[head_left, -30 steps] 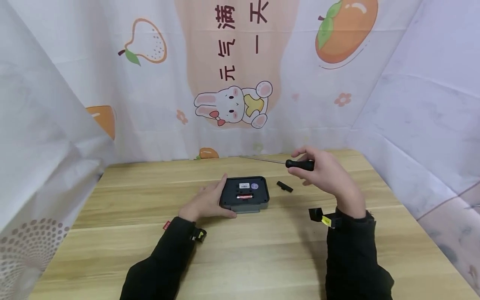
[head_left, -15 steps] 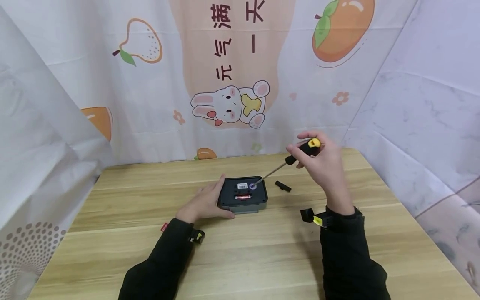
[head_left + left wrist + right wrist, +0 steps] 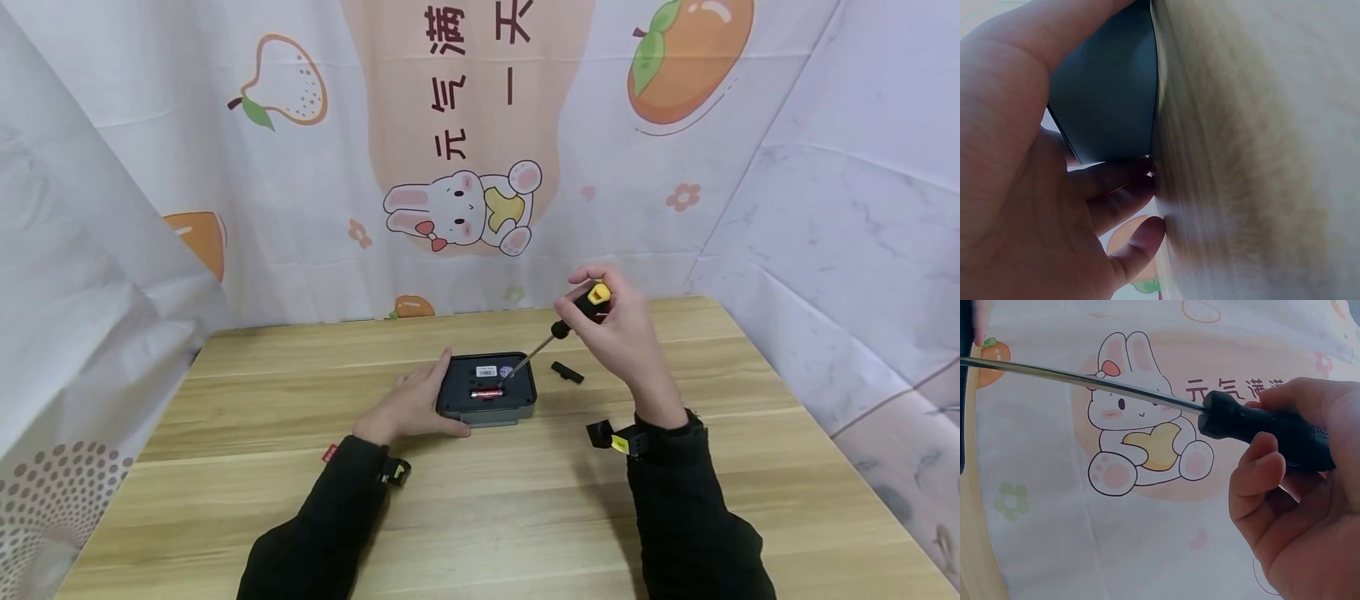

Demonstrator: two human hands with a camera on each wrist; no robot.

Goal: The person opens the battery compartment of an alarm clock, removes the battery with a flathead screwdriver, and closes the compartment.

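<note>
Nearest are two black sleeves above the wood-grain tabletop. The left hand grips the left end of a dark, box-like device, thumb along the near edge and fingers at the left side; both sit much as they did a second ago. The device lies flat, just right of that palm, with a red-and-silver battery in its upper face.

Just right of the device is a small black piece, in the same spot as before. Beyond it, raised above the tabletop, the right hand grasps a screwdriver by its handle. A second ago the tool was nearly level; now it slants down and left, its tip by the battery's right end, contact unclear. Half a second ago it pointed at the round sticker. The right hand has shifted left. Behind hangs a printed curtain.
</note>
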